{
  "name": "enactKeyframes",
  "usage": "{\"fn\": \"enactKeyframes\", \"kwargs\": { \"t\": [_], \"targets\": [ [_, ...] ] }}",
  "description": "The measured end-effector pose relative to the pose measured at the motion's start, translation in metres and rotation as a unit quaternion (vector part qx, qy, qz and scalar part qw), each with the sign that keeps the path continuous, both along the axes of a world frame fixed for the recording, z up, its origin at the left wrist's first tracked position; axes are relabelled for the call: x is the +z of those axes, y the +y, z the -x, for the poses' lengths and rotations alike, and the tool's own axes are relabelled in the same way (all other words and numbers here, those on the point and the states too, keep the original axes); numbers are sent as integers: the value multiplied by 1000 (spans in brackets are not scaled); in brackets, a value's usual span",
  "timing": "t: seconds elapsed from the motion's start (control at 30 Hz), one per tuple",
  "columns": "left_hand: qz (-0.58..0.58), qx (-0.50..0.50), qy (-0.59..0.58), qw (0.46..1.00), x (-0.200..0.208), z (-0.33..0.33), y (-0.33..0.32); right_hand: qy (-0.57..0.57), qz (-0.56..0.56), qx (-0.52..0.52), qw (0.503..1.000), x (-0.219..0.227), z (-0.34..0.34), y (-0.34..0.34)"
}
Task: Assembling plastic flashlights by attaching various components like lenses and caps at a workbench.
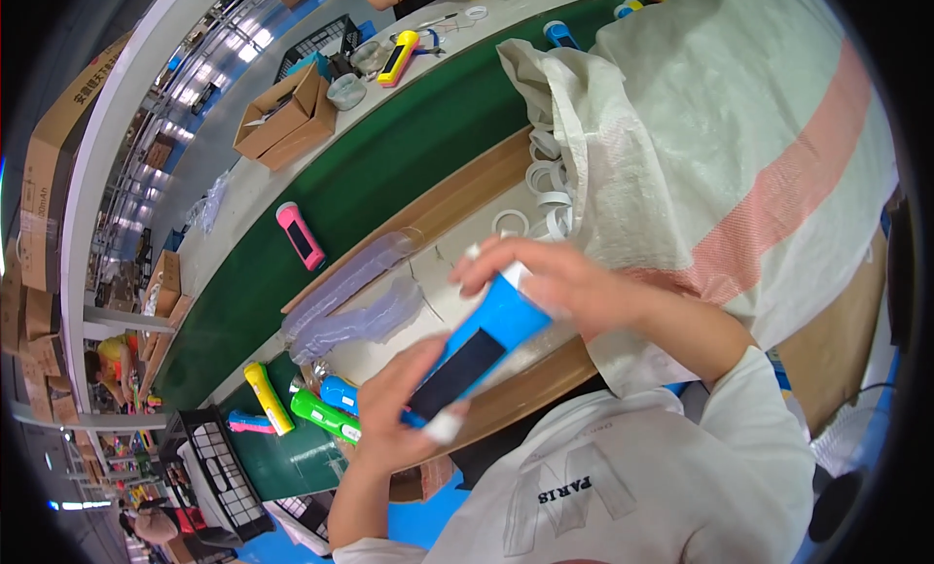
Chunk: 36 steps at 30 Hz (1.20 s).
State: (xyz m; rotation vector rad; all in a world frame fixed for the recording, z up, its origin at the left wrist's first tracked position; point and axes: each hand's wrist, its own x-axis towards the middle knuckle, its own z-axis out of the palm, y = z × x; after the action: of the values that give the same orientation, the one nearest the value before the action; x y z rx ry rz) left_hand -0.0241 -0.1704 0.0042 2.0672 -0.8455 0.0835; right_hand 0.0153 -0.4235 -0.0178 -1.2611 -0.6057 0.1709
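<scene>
A blue flashlight (465, 368) with a long black panel lies slantwise between my hands, above the work surface. My left hand (397, 408) grips its narrow lower end, a white cover on one fingertip. Around the wide upper end curls my right hand (550, 277), slightly blurred, with white covers on its fingertips. Something white (516, 272) shows at that end under the right fingers; I cannot make out its kind. Just beyond the right hand, several white rings (550, 180) lie beside a large white woven sack (700, 146), and one loose ring (510, 222) sits apart.
Clear plastic sleeves (355, 316) lie in a cardboard tray (467, 190). A green conveyor belt (389, 146) carries a pink flashlight (300, 236). Yellow (268, 399) and green flashlights (324, 414) lie at lower left by a black crate (224, 476). An open carton (287, 117) stands across the belt.
</scene>
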Motion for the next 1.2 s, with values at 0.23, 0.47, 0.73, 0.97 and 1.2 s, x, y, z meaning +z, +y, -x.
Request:
{"fn": "enactKeyframes", "kwargs": {
  "t": [0.23, 0.47, 0.73, 0.97, 1.2],
  "targets": [
    [-243, 5, -220, 945, 2, -7, -26, 328, 5, -95, 940, -18, -13, 12],
    [29, -83, 245, 966, 7, 14, 6, -293, 104, -92, 946, 3, 31, -6],
    [-291, -93, -273, 912, -11, 8, -22, 447, -24, 5, 894, -41, 11, 3],
    [-102, -31, -113, 988, -5, 30, -18, 12, 84, -147, 986, -30, 39, 7],
    [-76, 8, -123, 989, -36, 15, -15, 198, 91, -94, 972, -32, 11, 13]
  ]
}}
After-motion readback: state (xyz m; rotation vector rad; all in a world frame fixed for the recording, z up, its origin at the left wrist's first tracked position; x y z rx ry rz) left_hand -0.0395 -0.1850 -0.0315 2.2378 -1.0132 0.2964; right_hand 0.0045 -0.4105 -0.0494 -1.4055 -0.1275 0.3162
